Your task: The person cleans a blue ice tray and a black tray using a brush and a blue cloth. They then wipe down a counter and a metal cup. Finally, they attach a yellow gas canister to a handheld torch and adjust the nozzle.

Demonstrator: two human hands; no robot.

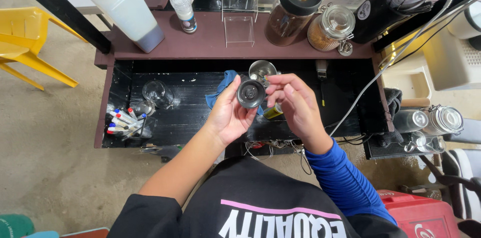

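The left hand [228, 115] holds a round black disc-shaped part with a small centre hub [250, 93] upright above the middle of the black-topped wooden workbench [185, 117]; its thumb and fingertips curl around the disc's left rim and grip it. The right hand [295, 105] meets it from the other side, with bent fingers pinching the disc's right edge. By the look of it, this is a fitting or inspecting step done in the air, and the next move seems to call for a steady left grip while the right fingertips work the rim.

Just behind the disc, a small shiny metal cup [262, 69] stands near the bench's back edge, and a blue cloth [220, 91] lies beside it. A small yellow-green bottle [273, 112] shows under the right hand.
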